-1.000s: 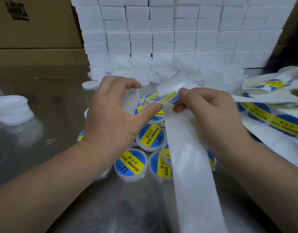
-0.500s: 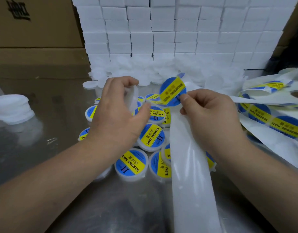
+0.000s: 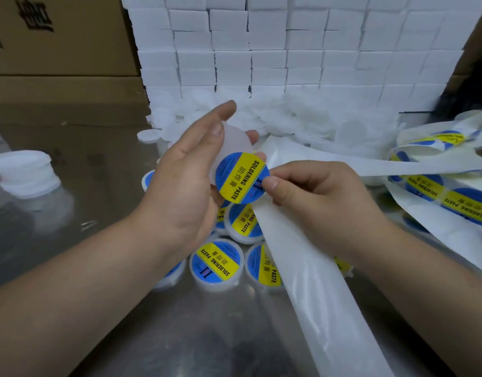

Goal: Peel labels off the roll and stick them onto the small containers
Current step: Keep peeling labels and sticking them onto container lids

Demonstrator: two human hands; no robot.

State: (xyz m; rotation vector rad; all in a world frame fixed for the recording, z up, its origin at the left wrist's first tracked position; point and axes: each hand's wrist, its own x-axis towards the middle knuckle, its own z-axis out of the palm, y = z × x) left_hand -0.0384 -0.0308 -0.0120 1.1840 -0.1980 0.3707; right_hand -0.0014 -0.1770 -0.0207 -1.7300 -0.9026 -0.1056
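- The left hand (image 3: 185, 180) holds a blank white container (image 3: 235, 140) above the counter (image 3: 112, 268). Its face tilts toward the person, probably to offer a flat target, and thumb and fingers curl round its rim.
- The right hand (image 3: 316, 202) pinches the peeled label (image 3: 241, 178) by one edge, over that face.
- Its other fingers are curled over the backing strip (image 3: 316, 295).

Work surface: a reflective metal table (image 3: 180, 336), its sheen dimly mirroring what stands behind it. Rear, centre: small white boxes (image 3: 289, 58) stacked in even courses, rising past the top edge. Rear, left: two brown cartons (image 3: 60, 63), one upon the other, the upper printed with black characters. Far right: a dark gap (image 3: 457, 104) beside the stack. Lighting soft and even.
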